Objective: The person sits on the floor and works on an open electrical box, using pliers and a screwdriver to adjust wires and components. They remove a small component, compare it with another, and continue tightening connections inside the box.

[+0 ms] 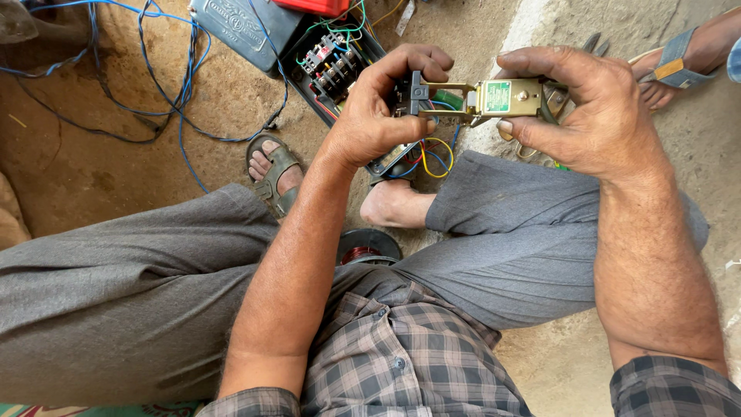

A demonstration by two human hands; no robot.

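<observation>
**Tech 1:** Checked fabric fills the nearest edge: the plaid shirt point(401, 363), with both cuffs at the bottom corners. Grey trousers point(116, 301) cover the crossed legs above it. What lies between the legs?

**Tech 2:** One spool of copper wire point(363, 251), partly hidden behind the left forearm. Beyond it, a bare foot point(394, 205) rests on the ground, and a second foot wears a grey sandal point(274, 174) on the dirt floor point(93, 177).

**Tech 1:** State the grip of each hand.

**Tech 2:** Left hand point(378, 116): fingers curled, clenched around the black plastic end block point(415, 94) of the assembly. Right hand point(594, 116): thumb below, fingers above, grasping the brass relay unit point(502, 98) with the green label. The two parts are joined by a brass frame, so both hands carry one assembly, held in the air above the knee.

**Tech 1:** Position relative to the enclosure?

**Tech 2:** Assembly is just in front of the open black starter box point(336, 66), which lies on the floor. The box shows terminal blocks and red, green, yellow and blue leads. Its grey metal cover point(243, 31) lies beside it, top left. Loose blue wires point(154, 93) trail over the dirt at left.

**Tech 1:** Farthest items?

**Tech 2:** Top right, pliers point(590, 42) on the concrete, near another person's sandalled foot point(679, 66).
</observation>
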